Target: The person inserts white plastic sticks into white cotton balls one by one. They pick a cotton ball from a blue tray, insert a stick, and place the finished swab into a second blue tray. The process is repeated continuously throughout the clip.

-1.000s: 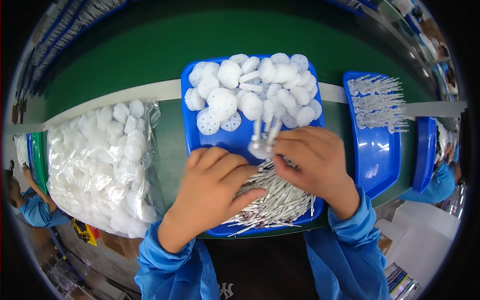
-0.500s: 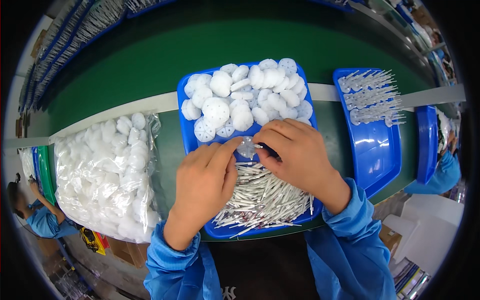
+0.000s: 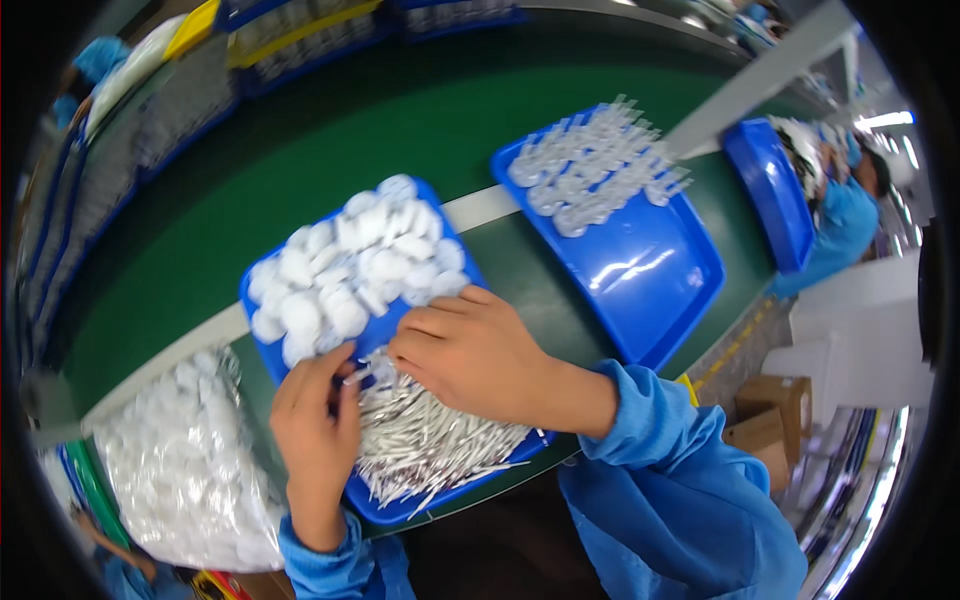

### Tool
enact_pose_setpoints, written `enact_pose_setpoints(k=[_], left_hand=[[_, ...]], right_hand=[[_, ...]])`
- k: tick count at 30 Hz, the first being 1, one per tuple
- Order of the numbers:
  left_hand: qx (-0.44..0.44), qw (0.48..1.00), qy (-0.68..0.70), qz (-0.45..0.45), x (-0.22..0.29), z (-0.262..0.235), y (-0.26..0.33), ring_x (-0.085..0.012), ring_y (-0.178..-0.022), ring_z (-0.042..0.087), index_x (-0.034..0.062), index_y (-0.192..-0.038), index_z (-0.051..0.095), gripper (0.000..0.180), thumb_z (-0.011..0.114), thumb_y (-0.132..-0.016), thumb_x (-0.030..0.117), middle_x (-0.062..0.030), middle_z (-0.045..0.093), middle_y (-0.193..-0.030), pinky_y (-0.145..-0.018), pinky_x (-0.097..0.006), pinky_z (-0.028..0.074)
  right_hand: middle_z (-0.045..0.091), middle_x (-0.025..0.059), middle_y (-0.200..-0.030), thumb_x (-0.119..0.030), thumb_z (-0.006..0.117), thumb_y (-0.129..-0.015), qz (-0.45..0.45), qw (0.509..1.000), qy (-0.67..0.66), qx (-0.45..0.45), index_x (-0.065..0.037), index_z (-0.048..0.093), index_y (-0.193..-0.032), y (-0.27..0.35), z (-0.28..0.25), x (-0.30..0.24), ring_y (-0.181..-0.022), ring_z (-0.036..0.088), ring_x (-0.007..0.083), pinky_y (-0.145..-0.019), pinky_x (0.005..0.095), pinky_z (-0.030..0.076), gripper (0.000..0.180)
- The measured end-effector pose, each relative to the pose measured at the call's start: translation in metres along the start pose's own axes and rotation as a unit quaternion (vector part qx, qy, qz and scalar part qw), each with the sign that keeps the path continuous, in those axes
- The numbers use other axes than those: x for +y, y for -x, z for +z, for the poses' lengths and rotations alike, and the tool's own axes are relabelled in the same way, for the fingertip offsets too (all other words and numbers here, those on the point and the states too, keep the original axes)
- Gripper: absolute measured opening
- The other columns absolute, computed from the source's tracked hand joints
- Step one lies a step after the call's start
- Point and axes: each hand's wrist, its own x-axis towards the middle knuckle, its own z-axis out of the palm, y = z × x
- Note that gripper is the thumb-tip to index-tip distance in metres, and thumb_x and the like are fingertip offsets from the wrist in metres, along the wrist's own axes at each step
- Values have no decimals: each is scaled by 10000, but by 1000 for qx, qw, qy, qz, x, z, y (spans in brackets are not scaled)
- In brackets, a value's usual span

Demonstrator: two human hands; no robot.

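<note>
Basically, fine fingertip work at the near tray. Left hand (image 3: 314,425): thumb and forefinger pinch the left end of a small clear part (image 3: 379,368), other fingers curled. Right hand (image 3: 472,350): fingers bunched and bent down at the part's right side; blur and the knuckles hide the tips, cannot tell if they grip or just touch. So the part sits between the two hands, over the blue tray (image 3: 383,329), with the heap of slim white sticks (image 3: 430,440) just below the fingers and the pile of white discs (image 3: 345,312) just beyond them.

To do it well, I'd judge: let the left pinch be the steady one, close to the joint, and let the right do the small moves. Keep pressure light and straight; thin pieces probably bend or slip if pushed askew. Turn the right wrist out a bit so the joint shows. Stay low over the sticks so a drop lands in the tray. Don't brush the discs with the right knuckles, they lie very near.

Right of the right hand, second blue tray (image 3: 645,285) holds clear pieces (image 3: 590,165) in rows; bag of white discs (image 3: 190,470) sits left of the left hand.
</note>
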Motion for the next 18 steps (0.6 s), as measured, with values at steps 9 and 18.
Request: enact_pose_setpoints(k=[9, 18], left_hand=[[24, 993, -28, 111, -14, 5, 5, -264, -860, 704, 41, -1114, 792, 209, 702, -935, -16, -82, 782, -919, -821, -399, 472], [45, 996, -19, 78, -16, 4, 9, -277, -848, 705, 45, -1099, 800, 200, 699, -935, -5, -80, 787, -899, -841, -401, 472]], right_hand=[[803, 68, -893, -222, 820, -940, 391, 887, 181, 169, -96, 800, -1004, 118, -146, 131, -702, 758, 203, -668, 357, 586, 142], [766, 53, -1029, -284, 832, -902, 320, 925, 185, 85, -116, 781, -1055, 127, -131, 112, -884, 764, 278, -762, 415, 618, 233]])
